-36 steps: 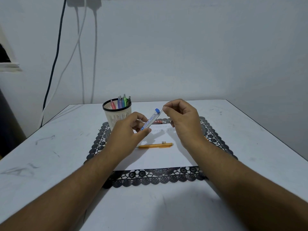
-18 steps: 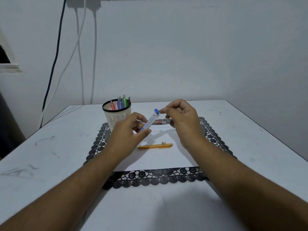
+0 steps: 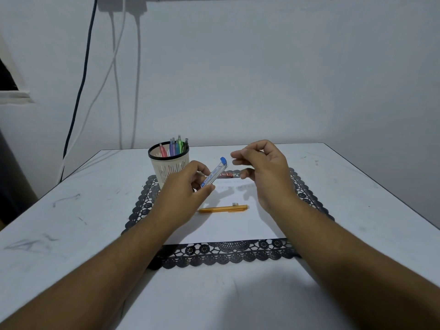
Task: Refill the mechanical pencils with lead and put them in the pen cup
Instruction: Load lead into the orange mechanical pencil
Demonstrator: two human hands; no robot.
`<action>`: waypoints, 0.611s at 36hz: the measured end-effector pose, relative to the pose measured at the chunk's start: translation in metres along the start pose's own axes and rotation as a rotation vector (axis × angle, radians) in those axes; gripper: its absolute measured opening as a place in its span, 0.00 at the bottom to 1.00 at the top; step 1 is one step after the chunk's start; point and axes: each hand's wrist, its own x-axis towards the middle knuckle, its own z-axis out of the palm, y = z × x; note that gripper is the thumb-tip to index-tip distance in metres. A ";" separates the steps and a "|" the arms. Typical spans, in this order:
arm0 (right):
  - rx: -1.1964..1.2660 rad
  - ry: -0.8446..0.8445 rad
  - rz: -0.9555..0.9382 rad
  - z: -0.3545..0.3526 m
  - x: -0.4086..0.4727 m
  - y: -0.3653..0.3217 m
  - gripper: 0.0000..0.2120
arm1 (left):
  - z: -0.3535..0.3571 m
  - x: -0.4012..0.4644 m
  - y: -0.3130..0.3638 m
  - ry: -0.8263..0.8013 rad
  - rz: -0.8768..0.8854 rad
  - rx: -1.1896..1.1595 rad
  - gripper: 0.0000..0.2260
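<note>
So the left hand (image 3: pixel 183 186) grips the lead tube (image 3: pixel 214 175) tilted, blue cap up and pointing at the right hand (image 3: pixel 259 167), prob so leads can be drawn out w/o spilling. Right hand hovers just beside the cap, thumb and fingertip pinched together; looks like a thin lead between them, but too small to be sure tbh. Orange mechanical pencil (image 3: pixel 222 208) lies flat on the white sheet (image 3: pixel 238 225) below both hands, close by for loading imo. Pen cup (image 3: pixel 168 161) sits at the far left of the black lace mat (image 3: pixel 226 254), already holding several pencils. Plenty of bare counter (image 3: pixel 71 222) either side, edges well away.
</note>
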 end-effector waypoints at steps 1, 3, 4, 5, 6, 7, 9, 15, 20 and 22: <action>0.036 0.016 0.021 -0.001 0.001 0.000 0.05 | 0.000 0.000 -0.001 -0.003 -0.001 -0.001 0.10; 0.090 0.041 0.060 -0.002 0.004 0.002 0.05 | 0.000 0.000 -0.002 -0.009 -0.006 -0.004 0.10; 0.102 0.044 0.076 -0.003 0.005 0.003 0.05 | 0.000 0.001 -0.002 -0.008 -0.008 -0.006 0.10; 0.099 0.039 0.088 -0.004 0.006 0.004 0.05 | 0.000 0.001 -0.002 -0.005 -0.008 -0.006 0.10; 0.084 0.028 0.096 -0.004 0.007 0.005 0.05 | 0.001 0.001 -0.002 0.000 -0.005 -0.002 0.10; 0.056 0.012 0.097 -0.005 0.008 0.006 0.07 | 0.001 0.001 -0.002 0.004 0.001 0.006 0.10; -0.043 -0.039 0.071 -0.007 0.008 0.008 0.10 | 0.001 0.001 -0.003 0.011 0.012 0.018 0.10; -0.385 -0.118 -0.037 -0.009 0.009 0.019 0.15 | 0.000 0.001 -0.004 0.008 0.032 0.033 0.10; -0.353 -0.175 -0.012 -0.007 0.011 0.024 0.13 | 0.001 0.001 -0.004 -0.022 0.040 -0.006 0.09; -0.330 -0.190 -0.009 -0.007 0.011 0.024 0.13 | 0.002 0.001 -0.004 -0.034 0.017 -0.055 0.10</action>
